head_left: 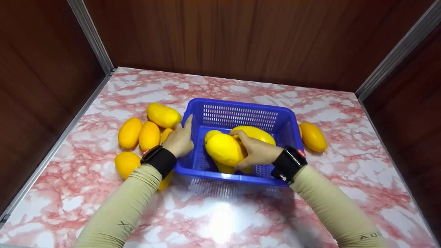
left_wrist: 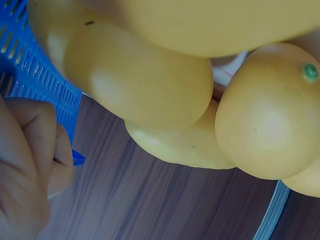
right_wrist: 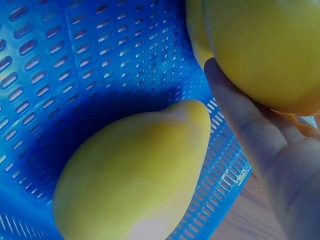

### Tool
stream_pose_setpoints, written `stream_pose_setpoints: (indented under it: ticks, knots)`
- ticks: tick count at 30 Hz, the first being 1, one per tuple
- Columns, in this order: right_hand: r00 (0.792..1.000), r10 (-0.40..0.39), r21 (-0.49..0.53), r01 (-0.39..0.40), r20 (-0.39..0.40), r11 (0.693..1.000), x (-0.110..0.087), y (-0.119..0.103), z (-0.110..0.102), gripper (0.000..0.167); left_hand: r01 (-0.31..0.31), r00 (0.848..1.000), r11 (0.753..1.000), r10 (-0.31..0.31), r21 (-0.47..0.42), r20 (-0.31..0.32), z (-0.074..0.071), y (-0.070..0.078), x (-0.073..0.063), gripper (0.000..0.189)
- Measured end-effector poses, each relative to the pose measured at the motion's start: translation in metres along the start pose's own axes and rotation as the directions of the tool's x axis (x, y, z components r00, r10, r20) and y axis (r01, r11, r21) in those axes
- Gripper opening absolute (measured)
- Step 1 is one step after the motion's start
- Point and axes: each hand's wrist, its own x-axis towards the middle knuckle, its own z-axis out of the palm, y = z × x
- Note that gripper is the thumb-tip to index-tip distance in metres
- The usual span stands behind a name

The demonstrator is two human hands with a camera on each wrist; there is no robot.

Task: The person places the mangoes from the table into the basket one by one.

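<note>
A blue plastic basket (head_left: 241, 104) with slotted walls stands mid-table. My left hand (head_left: 180, 141) grips its left rim; in the left wrist view the curled fingers (left_wrist: 37, 135) lie against the blue wall. Inside the basket, my right hand (head_left: 262, 151) holds a large yellow mango (head_left: 224, 148) between thumb and fingers. Another yellow mango (head_left: 256, 133) lies behind that hand on the basket floor, and more yellow fruit shows partly hidden beneath and beside the held one. The right wrist view shows the held mango (right_wrist: 270, 55) above a lying mango (right_wrist: 135, 175).
Several yellow-orange mangoes (head_left: 130, 132) are grouped on the table left of the basket, some partly covered by the left hand and wrist. Right of the basket lies a mango (head_left: 313, 136), with another just showing behind it. Brown wood-grain panels (head_left: 241, 41) enclose the marbled table (head_left: 330, 193).
</note>
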Motion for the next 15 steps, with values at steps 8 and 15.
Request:
stream_pose_setpoints:
  ticks: [8, 15]
  knots:
    - [0.998, 0.050, 0.028, -0.049, -0.048, 0.998, -0.003, 0.007, -0.005, 0.095, 0.000, 1.000, 1.000, 0.000, 0.008, 0.008, 0.000, 0.001, 0.000, 0.087]
    - [0.987, 0.163, 0.054, -0.161, -0.017, 0.985, -0.012, 0.020, -0.015, 0.093, 0.004, 1.000, 1.000, -0.004, 0.013, 0.002, -0.001, 0.001, 0.000, 0.086]
